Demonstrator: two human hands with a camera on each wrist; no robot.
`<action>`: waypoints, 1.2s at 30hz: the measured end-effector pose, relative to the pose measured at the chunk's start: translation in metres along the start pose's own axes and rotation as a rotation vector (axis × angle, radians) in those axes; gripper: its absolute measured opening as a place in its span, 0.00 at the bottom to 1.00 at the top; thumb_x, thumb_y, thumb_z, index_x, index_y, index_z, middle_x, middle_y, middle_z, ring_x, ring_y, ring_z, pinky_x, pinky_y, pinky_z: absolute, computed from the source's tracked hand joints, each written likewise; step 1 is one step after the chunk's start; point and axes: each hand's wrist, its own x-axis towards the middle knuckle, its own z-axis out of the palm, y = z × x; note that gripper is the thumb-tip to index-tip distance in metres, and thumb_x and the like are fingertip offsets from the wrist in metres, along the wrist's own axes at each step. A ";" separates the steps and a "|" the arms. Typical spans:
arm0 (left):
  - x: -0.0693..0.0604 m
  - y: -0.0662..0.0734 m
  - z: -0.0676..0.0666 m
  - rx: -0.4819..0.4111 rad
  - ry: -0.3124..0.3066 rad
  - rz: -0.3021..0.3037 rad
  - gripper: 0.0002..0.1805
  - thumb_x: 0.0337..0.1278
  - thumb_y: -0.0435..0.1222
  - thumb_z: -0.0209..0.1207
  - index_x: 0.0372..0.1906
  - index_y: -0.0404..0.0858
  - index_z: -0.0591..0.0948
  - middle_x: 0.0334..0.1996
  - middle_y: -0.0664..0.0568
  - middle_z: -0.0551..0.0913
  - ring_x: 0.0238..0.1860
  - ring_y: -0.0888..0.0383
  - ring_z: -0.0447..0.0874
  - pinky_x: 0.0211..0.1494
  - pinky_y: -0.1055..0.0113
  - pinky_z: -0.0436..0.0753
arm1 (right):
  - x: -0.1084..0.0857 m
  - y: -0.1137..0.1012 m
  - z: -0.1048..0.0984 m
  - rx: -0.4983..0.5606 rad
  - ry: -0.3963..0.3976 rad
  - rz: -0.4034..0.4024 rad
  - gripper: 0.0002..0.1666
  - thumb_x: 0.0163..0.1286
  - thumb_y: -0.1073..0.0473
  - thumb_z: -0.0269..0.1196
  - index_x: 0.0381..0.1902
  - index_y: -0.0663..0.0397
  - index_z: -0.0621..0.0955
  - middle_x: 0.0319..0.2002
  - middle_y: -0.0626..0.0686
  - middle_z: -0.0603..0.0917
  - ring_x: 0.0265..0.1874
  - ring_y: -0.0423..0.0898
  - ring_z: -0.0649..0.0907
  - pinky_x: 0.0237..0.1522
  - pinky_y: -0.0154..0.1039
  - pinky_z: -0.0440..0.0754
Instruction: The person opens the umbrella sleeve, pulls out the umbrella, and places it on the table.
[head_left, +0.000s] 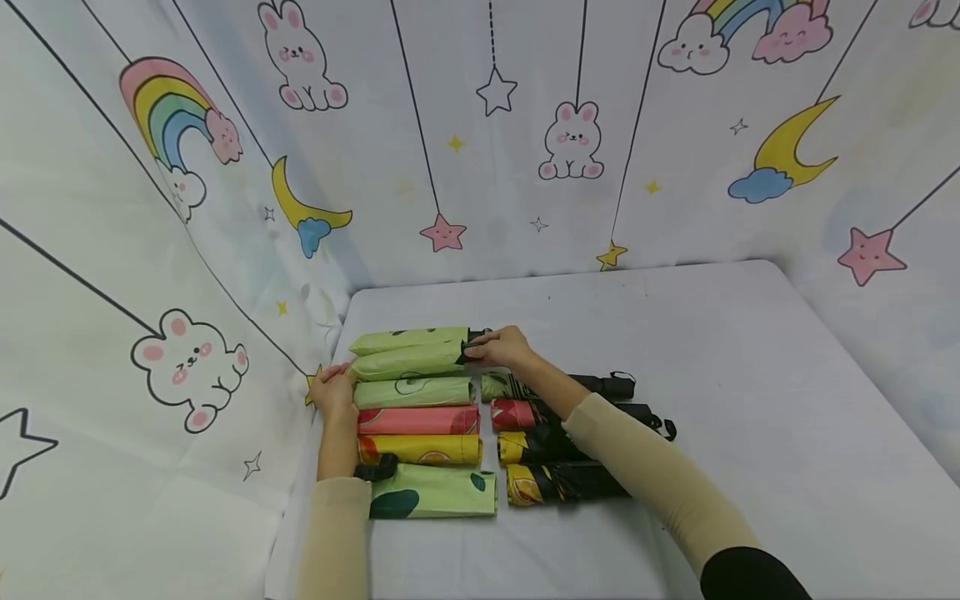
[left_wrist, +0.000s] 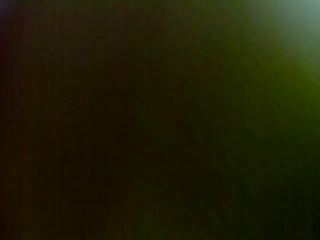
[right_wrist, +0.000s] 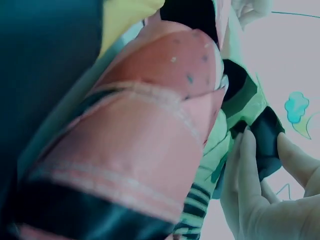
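Note:
A folded umbrella in a light green sleeve (head_left: 408, 360) lies across the upper left of the table, its black end pointing right. My right hand (head_left: 504, 347) pinches that black end (right_wrist: 267, 140), with thumb and fingers on either side in the right wrist view. At the opposite tip, my left hand (head_left: 335, 392) holds the sleeve's left end, its fingertips partly hidden. Just behind lies another green-sleeved umbrella (head_left: 408, 337), and a pale green sleeve (head_left: 412, 392) is in front. The left wrist view is too dark to read.
Below are a red sleeve (head_left: 420, 421), a yellow sleeve (head_left: 431, 450) and a green leaf-print sleeve (head_left: 442, 492). Several black-ended folded umbrellas, including a watermelon-print umbrella (right_wrist: 125, 130), lie under my right forearm. Patterned cloth walls (head_left: 517, 192) stand behind and left.

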 end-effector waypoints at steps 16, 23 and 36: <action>0.000 0.006 0.001 -0.144 -0.038 -0.050 0.20 0.64 0.14 0.55 0.58 0.26 0.70 0.53 0.40 0.76 0.66 0.46 0.81 0.65 0.66 0.81 | -0.009 0.001 -0.011 0.273 -0.026 -0.015 0.23 0.67 0.70 0.71 0.58 0.75 0.82 0.63 0.70 0.80 0.45 0.55 0.91 0.55 0.49 0.88; 0.003 0.006 0.006 -0.229 -0.025 -0.021 0.17 0.61 0.09 0.51 0.53 0.21 0.71 0.49 0.35 0.76 0.66 0.38 0.80 0.64 0.63 0.82 | -0.011 0.004 -0.015 0.244 -0.001 -0.024 0.18 0.67 0.66 0.73 0.53 0.70 0.85 0.49 0.64 0.88 0.43 0.55 0.91 0.54 0.48 0.88; -0.006 0.013 0.008 -0.203 -0.072 -0.024 0.17 0.62 0.10 0.53 0.53 0.25 0.71 0.56 0.32 0.74 0.67 0.37 0.77 0.65 0.63 0.82 | -0.017 0.003 -0.022 0.259 0.007 -0.001 0.21 0.67 0.65 0.74 0.55 0.70 0.85 0.52 0.64 0.88 0.41 0.53 0.92 0.51 0.45 0.90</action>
